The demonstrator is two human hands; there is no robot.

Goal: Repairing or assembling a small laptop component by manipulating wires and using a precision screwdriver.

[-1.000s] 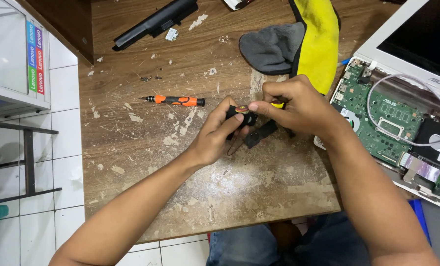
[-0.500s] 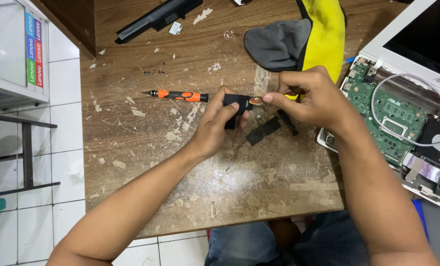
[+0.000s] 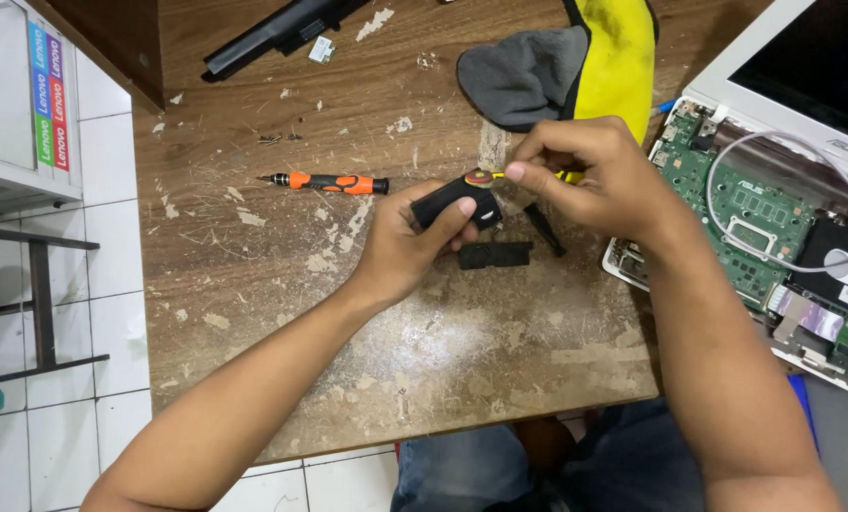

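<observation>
Above the worn table (image 3: pixel 348 313), both hands grip a black fan (image 3: pixel 454 201); its long axis tilts up-right.

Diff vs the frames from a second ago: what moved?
Both hands, left hand and right hand, lifted the small black part off the worn wooden table and away from the flat black piece. Orange-and-black screwdriver, grey-and-yellow cloth and opened laptop unchanged.

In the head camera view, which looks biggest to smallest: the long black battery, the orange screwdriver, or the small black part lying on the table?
1. Long black battery, though the frame cuts it off.
2. Orange screwdriver.
3. Small black part.
</observation>
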